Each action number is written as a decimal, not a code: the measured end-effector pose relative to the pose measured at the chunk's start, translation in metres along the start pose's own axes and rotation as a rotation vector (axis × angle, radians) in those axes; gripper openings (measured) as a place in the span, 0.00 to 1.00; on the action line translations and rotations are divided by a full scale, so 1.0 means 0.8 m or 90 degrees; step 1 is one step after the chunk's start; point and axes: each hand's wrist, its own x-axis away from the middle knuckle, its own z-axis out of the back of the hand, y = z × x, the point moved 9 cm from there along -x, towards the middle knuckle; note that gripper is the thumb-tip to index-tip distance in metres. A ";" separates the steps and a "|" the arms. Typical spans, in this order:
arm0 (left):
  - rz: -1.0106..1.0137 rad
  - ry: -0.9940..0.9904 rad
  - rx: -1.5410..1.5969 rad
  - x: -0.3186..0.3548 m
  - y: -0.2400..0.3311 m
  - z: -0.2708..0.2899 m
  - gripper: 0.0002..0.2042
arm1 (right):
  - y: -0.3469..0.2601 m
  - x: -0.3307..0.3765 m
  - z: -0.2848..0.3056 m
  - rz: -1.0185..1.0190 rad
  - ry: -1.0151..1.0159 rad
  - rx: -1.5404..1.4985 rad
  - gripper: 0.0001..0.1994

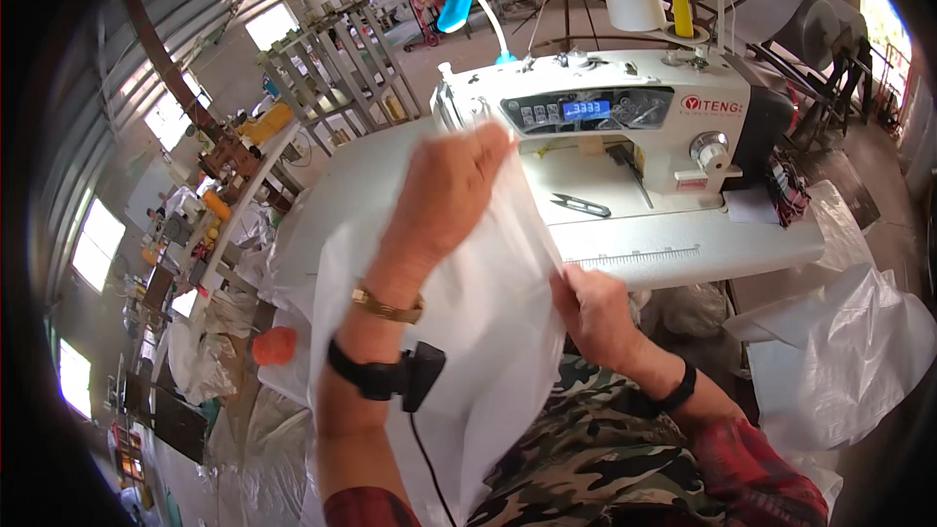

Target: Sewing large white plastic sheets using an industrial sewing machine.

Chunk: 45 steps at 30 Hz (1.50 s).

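Red lettering (711,104) on the white sewing machine (673,137) — digits (587,108) on its blue display (586,116)

A pale sewing table (376,176) carries a white industrial lockstitch-type sewing machine (586,88). A measuring scale (639,256) runs along the table's front edge. Black thread snips (582,206) lie flat between that scale and the machine's arm, near a slim dark object (631,176) too indistinct to name. A white sheet (488,332) hides part of the front edge.
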 end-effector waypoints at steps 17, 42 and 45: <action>0.206 -0.055 0.330 0.064 -0.145 -0.110 0.12 | 0.107 -0.072 -0.136 -0.190 -0.095 -0.484 0.19; 0.253 -0.137 0.316 0.079 -0.192 -0.136 0.13 | 0.064 -0.067 -0.147 0.077 -0.150 0.393 0.35; 0.206 -0.061 0.265 0.070 -0.180 -0.109 0.12 | 0.044 -0.063 -0.135 0.134 -0.031 0.290 0.33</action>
